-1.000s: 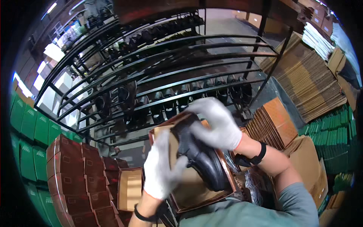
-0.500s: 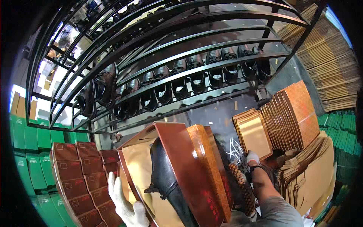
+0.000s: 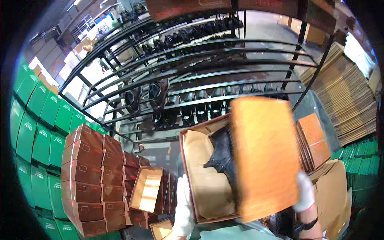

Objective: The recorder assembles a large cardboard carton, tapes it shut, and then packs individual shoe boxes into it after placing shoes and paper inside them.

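Note:
A brown shoe box [image 3: 187, 160] sits in front of me, its inside lined with tan paper [image 3: 206, 176]. A black leather shoe [image 3: 224, 154] lies in it, its right part hidden. My left hand [image 3: 184, 212], in a white glove, grips the box's left wall. An orange patterned box lid [image 3: 266, 156], slightly blurred, covers the right part of the box from my view. My right hand [image 3: 306, 193], also gloved and with a dark band at the wrist, holds this lid by its right edge.
Brown boxes [image 3: 88, 172] are stacked at left, beside green boxes [image 3: 38, 144]. Nested open box bottoms [image 3: 148, 190] stand near my left hand. Ahead, a black metal rack [image 3: 192, 86] carries several shoes. Orange lids [image 3: 314, 136], paper sheets [image 3: 330, 196] and flattened cardboard [image 3: 340, 100] are piled at right.
My right hand has come back from beside the nested lids at right to the orange lid's edge. The box and lid sit farther right in view, and my view has tilted up.

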`<control>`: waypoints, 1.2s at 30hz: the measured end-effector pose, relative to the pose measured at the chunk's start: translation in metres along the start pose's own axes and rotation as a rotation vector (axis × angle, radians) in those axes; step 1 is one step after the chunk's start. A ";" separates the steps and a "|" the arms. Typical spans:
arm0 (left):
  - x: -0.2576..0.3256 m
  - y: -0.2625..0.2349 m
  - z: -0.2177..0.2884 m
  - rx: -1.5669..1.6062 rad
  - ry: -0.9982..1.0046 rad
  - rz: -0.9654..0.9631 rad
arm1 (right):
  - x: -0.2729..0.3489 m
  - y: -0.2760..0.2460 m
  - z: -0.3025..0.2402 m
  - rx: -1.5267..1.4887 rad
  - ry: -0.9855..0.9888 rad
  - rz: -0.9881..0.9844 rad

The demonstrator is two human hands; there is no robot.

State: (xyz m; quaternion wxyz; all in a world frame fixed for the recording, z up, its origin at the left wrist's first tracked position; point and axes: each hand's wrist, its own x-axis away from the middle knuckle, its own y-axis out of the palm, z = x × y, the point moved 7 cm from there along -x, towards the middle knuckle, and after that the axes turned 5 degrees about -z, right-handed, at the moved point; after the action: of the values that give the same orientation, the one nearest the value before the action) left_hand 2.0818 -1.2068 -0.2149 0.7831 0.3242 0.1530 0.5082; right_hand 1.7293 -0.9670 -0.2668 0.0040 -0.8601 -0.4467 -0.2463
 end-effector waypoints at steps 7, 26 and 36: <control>-0.016 0.033 -0.003 -0.432 0.006 -0.296 | 0.002 0.161 -0.104 0.404 -0.233 -0.389; -0.219 0.061 -0.010 -0.262 0.174 -0.430 | -0.025 0.128 -0.045 -0.107 -0.103 -0.377; -0.272 0.329 0.329 -0.305 0.472 -0.769 | 0.070 0.249 -0.389 0.297 -1.148 -0.723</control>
State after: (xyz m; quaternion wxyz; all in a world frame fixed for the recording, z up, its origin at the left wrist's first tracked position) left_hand 1.9209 -1.4765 0.2233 0.8970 0.0013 0.3592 0.2578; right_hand 1.7914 -1.1516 0.1576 -0.1977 -0.6419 -0.6655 0.3255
